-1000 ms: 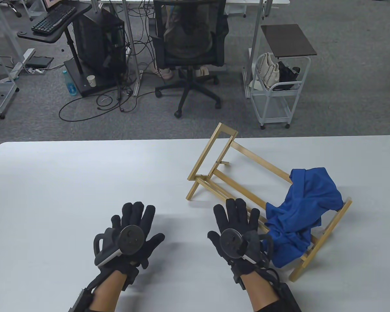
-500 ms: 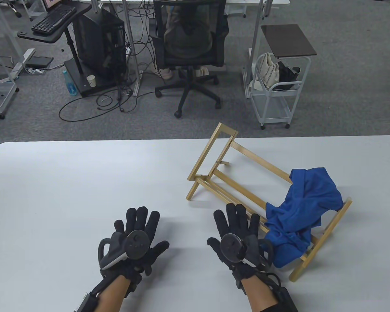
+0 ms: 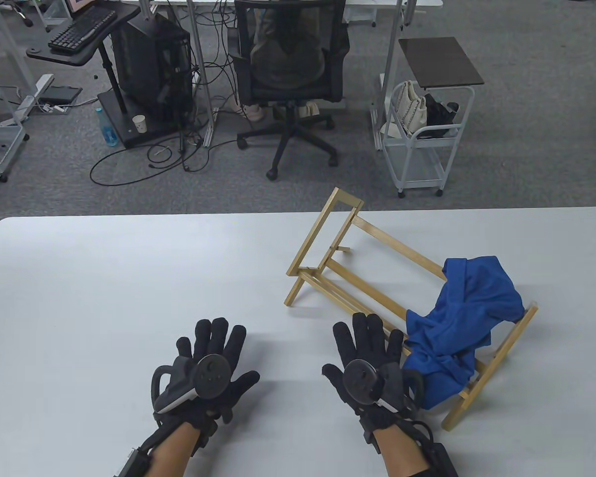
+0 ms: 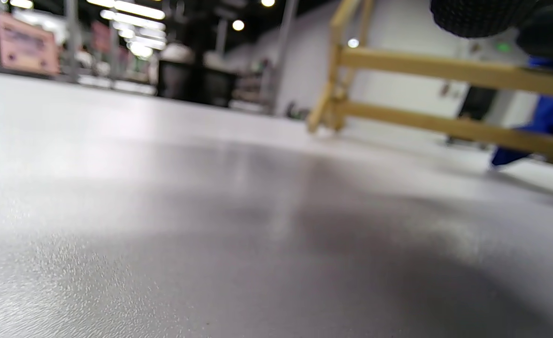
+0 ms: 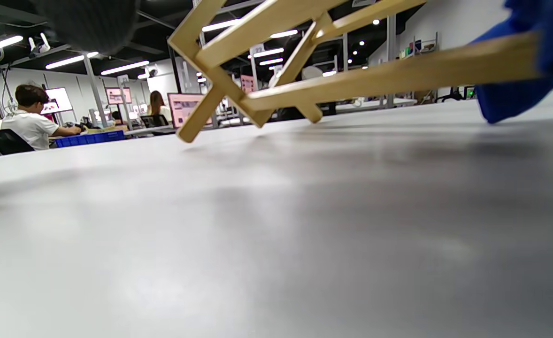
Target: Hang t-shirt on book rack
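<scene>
A wooden book rack stands on the white table at the right. A blue t-shirt is draped in a bunch over the rack's right end. My left hand lies flat and open on the table, palm down, well left of the rack, holding nothing. My right hand lies flat and open just in front of the rack's front rail, beside the shirt, holding nothing. The rack and a bit of the shirt show in the left wrist view. The right wrist view shows the rack and shirt close by.
Beyond the table's far edge are an office chair, a white trolley with bags, and a desk with a keyboard.
Both hands have slid a little to the right and toward me, staying flat and open. The rack and the shirt have not moved.
</scene>
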`<state>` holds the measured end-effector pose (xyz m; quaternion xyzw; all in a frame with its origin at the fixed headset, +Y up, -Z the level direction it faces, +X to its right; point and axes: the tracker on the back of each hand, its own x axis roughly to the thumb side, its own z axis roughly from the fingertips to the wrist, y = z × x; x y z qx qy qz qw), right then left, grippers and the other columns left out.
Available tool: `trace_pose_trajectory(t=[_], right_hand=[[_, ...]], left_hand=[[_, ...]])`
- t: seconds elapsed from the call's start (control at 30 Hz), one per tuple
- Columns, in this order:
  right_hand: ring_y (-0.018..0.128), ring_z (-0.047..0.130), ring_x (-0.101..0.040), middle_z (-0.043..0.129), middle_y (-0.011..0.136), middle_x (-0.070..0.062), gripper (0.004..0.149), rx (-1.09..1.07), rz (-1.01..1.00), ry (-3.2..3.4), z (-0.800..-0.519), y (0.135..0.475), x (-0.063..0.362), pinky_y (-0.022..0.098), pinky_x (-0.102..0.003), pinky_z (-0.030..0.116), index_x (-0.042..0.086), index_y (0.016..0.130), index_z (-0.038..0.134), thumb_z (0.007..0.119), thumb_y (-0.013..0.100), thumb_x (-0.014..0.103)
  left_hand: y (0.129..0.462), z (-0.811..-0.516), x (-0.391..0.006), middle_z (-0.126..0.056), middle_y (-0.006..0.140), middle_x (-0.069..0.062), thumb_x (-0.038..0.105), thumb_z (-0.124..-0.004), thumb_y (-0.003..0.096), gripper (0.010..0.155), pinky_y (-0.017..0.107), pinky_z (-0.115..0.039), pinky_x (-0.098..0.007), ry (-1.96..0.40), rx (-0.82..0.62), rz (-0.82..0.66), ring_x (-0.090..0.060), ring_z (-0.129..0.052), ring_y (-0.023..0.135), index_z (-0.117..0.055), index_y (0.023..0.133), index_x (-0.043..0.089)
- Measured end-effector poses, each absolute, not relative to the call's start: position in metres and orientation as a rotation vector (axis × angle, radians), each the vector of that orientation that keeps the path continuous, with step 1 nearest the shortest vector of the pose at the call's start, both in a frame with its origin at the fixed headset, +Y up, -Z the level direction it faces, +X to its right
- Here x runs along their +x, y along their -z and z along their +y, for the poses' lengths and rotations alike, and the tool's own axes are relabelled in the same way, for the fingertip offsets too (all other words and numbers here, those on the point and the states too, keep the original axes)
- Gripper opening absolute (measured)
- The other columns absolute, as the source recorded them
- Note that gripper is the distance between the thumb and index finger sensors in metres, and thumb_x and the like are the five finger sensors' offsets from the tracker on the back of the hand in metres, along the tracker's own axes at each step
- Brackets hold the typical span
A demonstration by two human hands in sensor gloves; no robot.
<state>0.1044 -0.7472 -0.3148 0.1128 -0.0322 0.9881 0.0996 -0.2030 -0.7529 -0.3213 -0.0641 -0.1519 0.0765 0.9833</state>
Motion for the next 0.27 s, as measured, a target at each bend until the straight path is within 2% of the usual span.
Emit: trace_pose_trajectory(t=[0.27], right_hand=[[0.108,0.002,-0.038,0.011,0.12,-0.013,0.079,0.332,-0.084,-2.917,-0.7472,0.3142,0.1056,0.071,-0.067,0.009,0.033,0.116,0.024,0.066,0.057,0.061]], left_hand=[[0.3209,-0.7536,-0.2022,-0.005,0.124,-0.012,0.078,-0.052,0.0536,0.086,0.071,-0.017,-0.07,-0.152,-0.135,-0.306,-0.042,-0.002,0.112,-0.008,0.115,0.038]])
